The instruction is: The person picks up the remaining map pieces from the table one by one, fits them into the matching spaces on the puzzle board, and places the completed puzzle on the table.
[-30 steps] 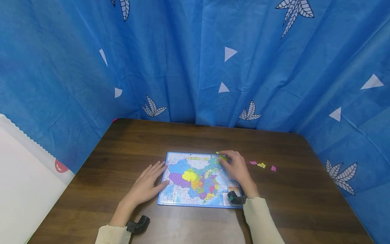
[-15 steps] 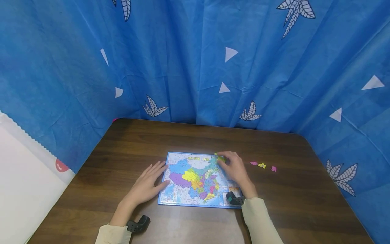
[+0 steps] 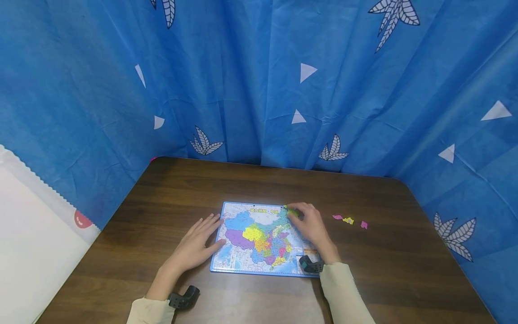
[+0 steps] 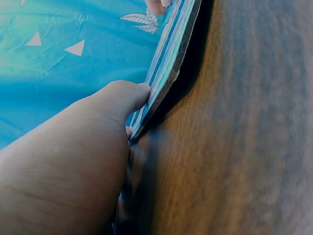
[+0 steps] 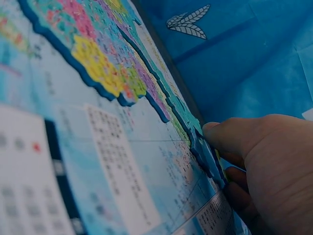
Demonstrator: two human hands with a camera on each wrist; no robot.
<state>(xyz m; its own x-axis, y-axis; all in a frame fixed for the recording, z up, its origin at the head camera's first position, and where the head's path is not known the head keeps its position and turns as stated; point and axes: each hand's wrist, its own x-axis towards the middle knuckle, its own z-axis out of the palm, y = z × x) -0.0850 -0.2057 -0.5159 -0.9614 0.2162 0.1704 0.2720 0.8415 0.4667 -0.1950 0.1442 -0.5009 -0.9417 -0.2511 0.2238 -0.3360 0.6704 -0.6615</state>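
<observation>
A map puzzle board (image 3: 220,263) with a blue rim lies on the table, coloured map pieces fitted over much of it. My left hand (image 3: 193,247) rests on its left edge with the fingers spread and straight; in the left wrist view the thumb (image 4: 132,95) touches the board's side. At the top right corner my right hand (image 3: 313,225) pinches a green puzzle piece (image 3: 295,212) between thumb and fingers, partly covering it. In the right wrist view the thumb (image 5: 230,134) is at the raised pieces near the board's far edge.
To the right of the board lie a pink piece (image 3: 337,217), a yellow piece (image 3: 348,220) and another pink piece (image 3: 364,224). The dark wooden table (image 3: 388,261) ends at a blue curtain (image 3: 243,90) behind. White cloth (image 3: 32,234) hangs at the left.
My right hand has shifted slightly left and nearer with the green puzzle piece, closer onto the board's top right corner. The left hand has stayed in place.
</observation>
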